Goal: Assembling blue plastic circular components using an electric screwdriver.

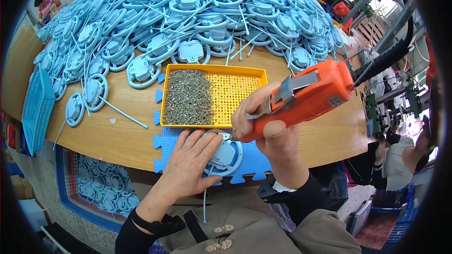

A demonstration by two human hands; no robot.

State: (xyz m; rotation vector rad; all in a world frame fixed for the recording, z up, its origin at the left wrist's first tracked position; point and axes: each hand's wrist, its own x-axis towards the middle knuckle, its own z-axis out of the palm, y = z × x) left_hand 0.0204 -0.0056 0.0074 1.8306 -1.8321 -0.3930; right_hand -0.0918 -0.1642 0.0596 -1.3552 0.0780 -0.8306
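Note:
On a blue foam mat (164, 146) lies a light blue ring-shaped plastic part (223, 156) with a flat housing in its middle and a thin stem hanging toward me. My left hand (189, 160) rests over its left side, fingers stretched out along the top and thumb spread near the lower edge. An orange electric screwdriver (301, 98) is gripped in my right hand (275, 134), tilted, with its tip down at the part's upper edge near my left fingertips. What the tip touches is too small to make out. Just beyond stands a yellow perforated tray (237, 69) with many small screws (187, 98).
A large heap of similar light blue parts (188, 2) covers the table's far side. Two loose ones lie at left, near a blue basket (38, 108). Below the left edge, a container holds more parts (106, 183). A black cable (383, 59) runs from the screwdriver. People sit farther off.

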